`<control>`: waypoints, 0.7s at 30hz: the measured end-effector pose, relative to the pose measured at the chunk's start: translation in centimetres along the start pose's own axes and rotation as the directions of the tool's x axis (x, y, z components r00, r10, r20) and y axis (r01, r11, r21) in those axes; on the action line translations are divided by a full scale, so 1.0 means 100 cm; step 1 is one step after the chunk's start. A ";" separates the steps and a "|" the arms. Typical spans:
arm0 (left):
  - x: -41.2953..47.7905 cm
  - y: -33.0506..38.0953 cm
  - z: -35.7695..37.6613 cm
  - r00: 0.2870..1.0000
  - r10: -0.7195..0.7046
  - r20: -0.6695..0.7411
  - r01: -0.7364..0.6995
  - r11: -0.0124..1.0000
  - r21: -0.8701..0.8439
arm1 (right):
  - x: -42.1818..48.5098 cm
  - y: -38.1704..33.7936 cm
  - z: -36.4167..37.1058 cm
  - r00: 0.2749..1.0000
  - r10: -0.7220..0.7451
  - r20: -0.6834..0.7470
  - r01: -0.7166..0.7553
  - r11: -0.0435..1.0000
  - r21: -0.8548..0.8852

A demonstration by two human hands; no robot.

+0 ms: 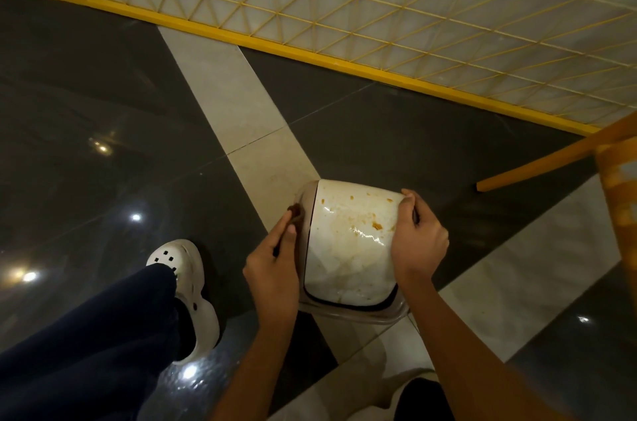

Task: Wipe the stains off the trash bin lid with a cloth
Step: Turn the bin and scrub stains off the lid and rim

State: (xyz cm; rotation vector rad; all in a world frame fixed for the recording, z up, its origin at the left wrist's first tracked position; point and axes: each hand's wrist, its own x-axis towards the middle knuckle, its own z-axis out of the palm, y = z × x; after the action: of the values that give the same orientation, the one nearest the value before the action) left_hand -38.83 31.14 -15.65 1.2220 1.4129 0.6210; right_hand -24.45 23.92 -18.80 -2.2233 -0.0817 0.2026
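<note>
Dark navy trousers [86,344]; white clog [179,258], square vent holes; forearms [262,351] bare.

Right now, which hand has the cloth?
The left hand: it holds the brown cloth against the lid, while the right hand grips only the lid.

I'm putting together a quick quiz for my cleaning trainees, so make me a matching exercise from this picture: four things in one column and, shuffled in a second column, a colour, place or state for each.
Things:
1 trash bin lid
2 clog
3 lattice screen
4 right hand

Descriptions:
A yellow
B grips the lid's right edge
C spotted with orange-brown stains
D on the left foot

Pairs: 1-C, 2-D, 3-A, 4-B
</note>
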 end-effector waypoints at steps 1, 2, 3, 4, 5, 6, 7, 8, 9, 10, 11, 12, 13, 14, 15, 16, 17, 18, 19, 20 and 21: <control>0.006 0.000 0.000 1.000 -0.007 0.007 0.007 1.000 0.021 | 0.000 0.000 0.000 1.000 -0.003 -0.002 0.003 1.000 -0.001; 0.015 0.000 0.001 1.000 -0.011 0.026 0.010 0.999 0.047 | 0.000 0.000 0.000 1.000 -0.005 -0.002 0.005 1.000 -0.005; 0.024 0.003 0.003 0.999 -0.007 0.053 0.003 0.997 0.071 | 0.000 -0.001 0.000 1.000 -0.005 -0.001 0.005 1.000 -0.007; 0.033 0.006 0.005 0.997 0.006 0.081 -0.013 0.996 0.090 | 0.000 -0.001 0.000 1.000 -0.004 0.001 0.004 1.000 -0.007; 0.039 0.010 0.008 0.994 0.027 0.103 -0.038 0.994 0.100 | 0.000 -0.002 0.000 1.000 0.000 0.003 0.000 1.000 -0.006; 0.041 0.013 0.010 0.991 0.058 0.121 -0.070 0.993 0.099 | 0.001 -0.002 -0.001 1.000 0.004 0.003 -0.004 1.000 -0.005; 0.041 0.016 0.012 0.987 0.087 0.133 -0.100 0.991 0.092 | 0.002 -0.002 -0.001 1.000 0.005 0.001 -0.005 1.000 -0.004; 0.038 0.016 0.012 0.984 0.113 0.136 -0.125 0.989 0.081 | 0.002 -0.002 -0.001 1.000 0.004 0.002 -0.004 1.000 -0.006; 0.034 0.014 0.011 0.983 0.132 0.125 -0.142 0.987 0.074 | 0.002 -0.001 -0.002 1.000 0.000 0.006 0.000 1.000 -0.007; 0.031 0.010 0.009 0.984 0.139 0.110 -0.147 0.987 0.070 | 0.001 -0.001 -0.002 1.000 -0.003 0.011 0.003 1.000 -0.005; 0.031 0.007 0.007 0.986 0.134 0.100 -0.141 0.988 0.065 | 0.000 -0.002 -0.002 1.000 -0.006 0.015 0.006 1.000 -0.002; 0.035 0.004 0.007 0.988 0.114 0.101 -0.120 0.991 0.065 | 0.000 -0.002 -0.001 1.000 -0.008 0.016 0.008 1.000 -0.002; 0.041 0.003 0.009 0.990 0.087 0.111 -0.096 0.992 0.076 | 0.000 -0.002 -0.001 1.000 -0.013 0.015 0.013 1.000 -0.006; 0.049 0.005 0.011 0.990 0.064 0.126 -0.077 0.992 0.100 | -0.001 -0.002 0.000 1.000 -0.017 0.014 0.017 1.000 -0.012; 0.057 0.008 0.014 0.988 0.044 0.147 -0.063 0.990 0.124 | -0.001 -0.002 0.000 1.000 -0.020 0.012 0.020 1.000 -0.015; 0.065 0.012 0.018 0.985 0.032 0.172 -0.057 0.989 0.138 | -0.001 -0.002 0.000 1.000 -0.022 0.010 0.022 1.000 -0.018; 0.070 0.017 0.022 0.979 0.026 0.202 -0.055 0.989 0.137 | -0.001 -0.002 0.000 1.000 -0.025 0.009 0.025 0.999 -0.021; 0.073 0.021 0.023 0.971 0.027 0.236 -0.057 0.991 0.124 | -0.001 -0.002 -0.001 1.000 -0.027 0.008 0.028 0.999 -0.022; 0.075 0.023 0.024 0.963 0.040 0.266 -0.069 0.992 0.102 | -0.002 -0.002 -0.001 1.000 -0.027 0.007 0.027 0.999 -0.022; 0.074 0.024 0.022 0.956 0.066 0.286 -0.091 0.993 0.076 | -0.002 -0.003 -0.001 1.000 -0.026 0.006 0.026 0.999 -0.020; 0.071 0.023 0.018 0.952 0.096 0.290 -0.116 0.992 0.052 | -0.002 -0.003 -0.001 1.000 -0.027 0.004 0.027 0.999 -0.017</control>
State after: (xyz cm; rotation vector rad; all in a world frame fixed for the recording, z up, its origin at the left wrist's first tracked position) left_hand -35.37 37.89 -16.86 1.3892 1.1387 0.4484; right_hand -24.67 23.97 -18.46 -2.2378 -0.1155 0.1920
